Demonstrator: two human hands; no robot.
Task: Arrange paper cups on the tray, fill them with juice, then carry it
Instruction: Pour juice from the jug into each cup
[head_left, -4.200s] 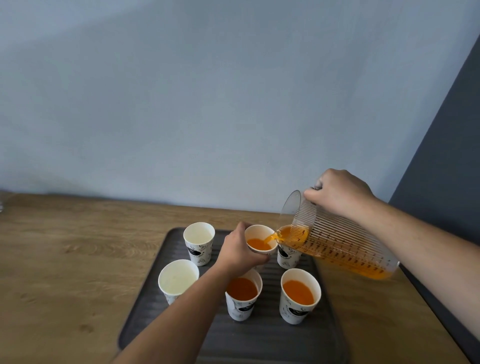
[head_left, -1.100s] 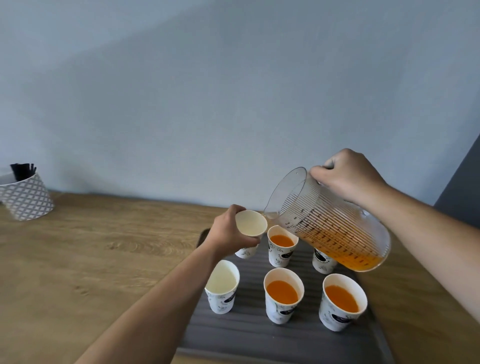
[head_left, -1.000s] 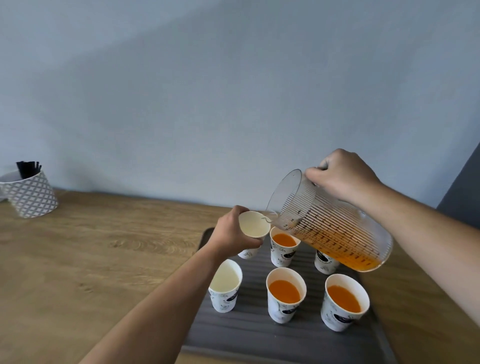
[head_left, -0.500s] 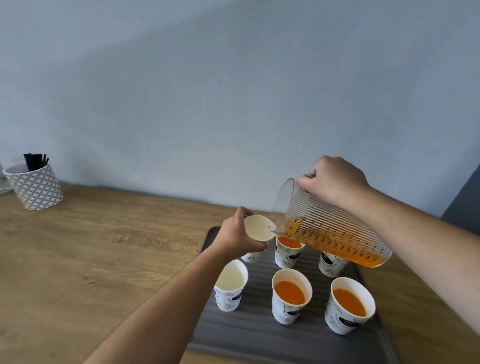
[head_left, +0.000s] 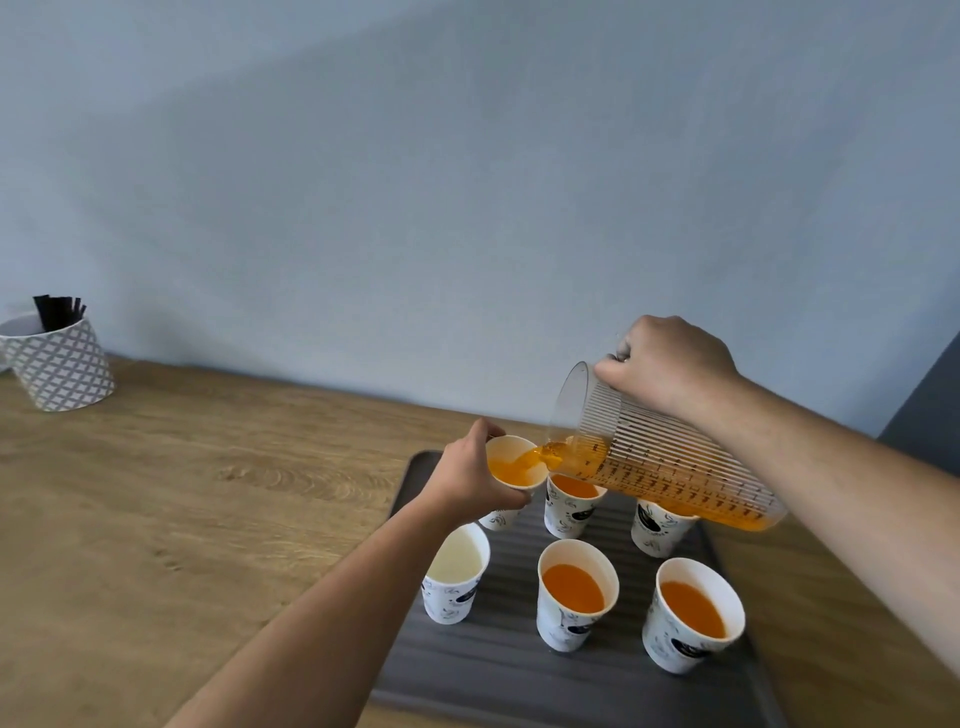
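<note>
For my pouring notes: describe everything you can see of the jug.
The jug is clear, plastic-looking, ribbed with fine lines and printed with a measuring scale. The right hand grips it at the top, hiding any handle. It is tipped steeply to the left, held in the air above the far cups on the tray; contact with them cannot be told. Orange juice lies along its lower side and streams from the rim into the cup held by the left hand.
</note>
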